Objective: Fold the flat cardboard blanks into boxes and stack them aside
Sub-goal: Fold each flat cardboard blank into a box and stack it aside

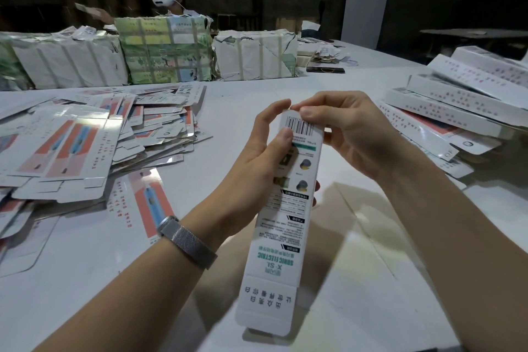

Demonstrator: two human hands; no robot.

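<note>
Both hands on one half-formed box (288, 208) held above the worktop (385, 280): left hand (265, 148) grips its side, right hand (340, 128) pinches the far end flap. Risk: near flap hangs open, and a hard squeeze could crease the panel.

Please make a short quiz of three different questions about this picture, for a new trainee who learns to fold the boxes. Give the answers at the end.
1. True or false: the box in the hands lies flat on the table.
2. Which end of the box does the right hand work on? A) the far end by the barcode B) the near end with the open flap
3. On which side of the person do the flat blanks lie?

Key:
1. False: both hands hold it in the air, and the left hand grips its upper part.
2. A
3. The left side; the folded boxes are stacked on the right.
</note>
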